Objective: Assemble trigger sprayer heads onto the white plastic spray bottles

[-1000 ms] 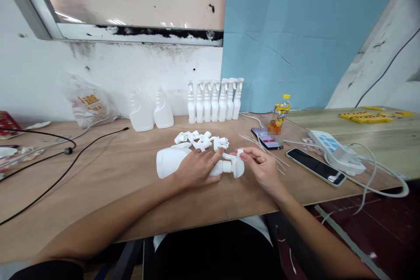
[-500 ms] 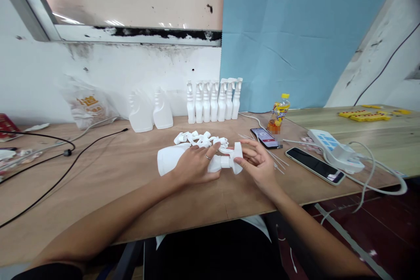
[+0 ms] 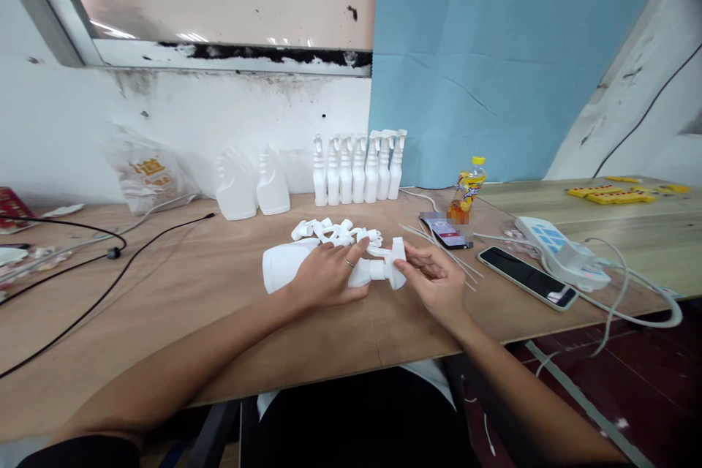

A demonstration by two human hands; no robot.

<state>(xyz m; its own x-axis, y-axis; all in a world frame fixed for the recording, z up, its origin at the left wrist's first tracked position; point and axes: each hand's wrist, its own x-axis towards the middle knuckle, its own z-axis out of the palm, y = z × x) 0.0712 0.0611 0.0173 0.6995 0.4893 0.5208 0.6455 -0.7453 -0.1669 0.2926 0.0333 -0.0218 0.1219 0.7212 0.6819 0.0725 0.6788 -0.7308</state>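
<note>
A white spray bottle [image 3: 282,265] lies on its side on the wooden table [image 3: 191,292], neck pointing right. My left hand [image 3: 327,276] rests over its body and presses it down. A white trigger sprayer head [image 3: 395,263] sits at the bottle's neck, and my right hand [image 3: 436,279] pinches it with thumb and fingers. Just behind the hands lies a pile of loose white trigger heads [image 3: 338,232]. Thin white dip tubes [image 3: 422,235] lie to the right of the pile.
A row of assembled spray bottles [image 3: 357,168] stands at the wall, with two wider headless bottles [image 3: 252,189] left of it. To the right are a drink bottle [image 3: 466,189], two phones [image 3: 525,276] and a power strip [image 3: 559,252]. Black cables [image 3: 104,252] cross the left side.
My right hand shifted slightly along the trigger head at the bottle's neck, fingers opening and pinching again. My left hand stayed on the bottle, which moved a little away from me.
</note>
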